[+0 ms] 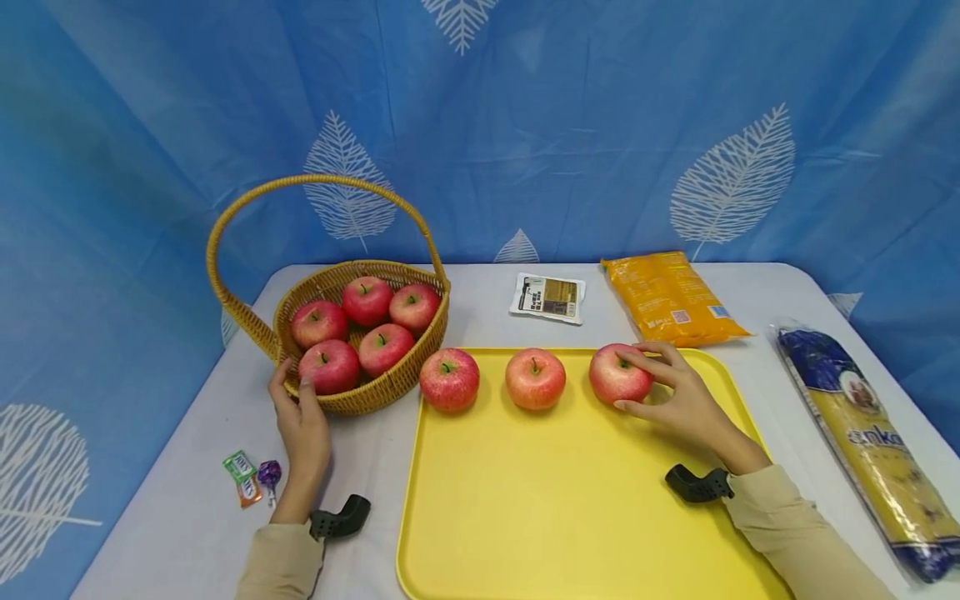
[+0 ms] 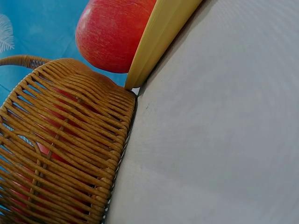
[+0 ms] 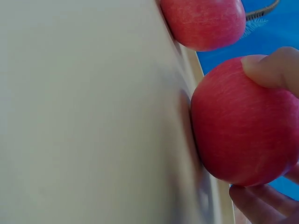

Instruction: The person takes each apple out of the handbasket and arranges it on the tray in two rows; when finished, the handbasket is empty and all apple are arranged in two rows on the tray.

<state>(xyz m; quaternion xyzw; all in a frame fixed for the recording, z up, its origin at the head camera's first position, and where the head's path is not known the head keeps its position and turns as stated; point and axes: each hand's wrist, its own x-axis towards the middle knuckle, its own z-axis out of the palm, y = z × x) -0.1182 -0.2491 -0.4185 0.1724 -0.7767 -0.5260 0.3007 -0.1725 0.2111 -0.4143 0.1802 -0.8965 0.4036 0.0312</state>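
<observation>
My right hand (image 1: 688, 402) holds a red apple (image 1: 609, 377) by its sides, thumb and fingers spread around it, at the back right of the yellow tray (image 1: 555, 508). In the right wrist view this apple (image 3: 243, 126) sits low against the tray surface. Two more apples stand to its left along the tray's back edge, a paler one (image 1: 535, 385) and a speckled red one (image 1: 450, 385). On the left, my left hand (image 1: 303, 433) grips the near rim of a wicker basket (image 1: 375, 397), which has a tall arched handle and several apples inside.
Behind the tray lie a small white-and-brown packet (image 1: 549, 298) and an orange bag (image 1: 671, 304). A long blue-and-yellow package (image 1: 873, 442) runs along the right side. Small wrapped sweets (image 1: 242, 468) and a purple lollipop (image 1: 269, 473) are left of my left forearm.
</observation>
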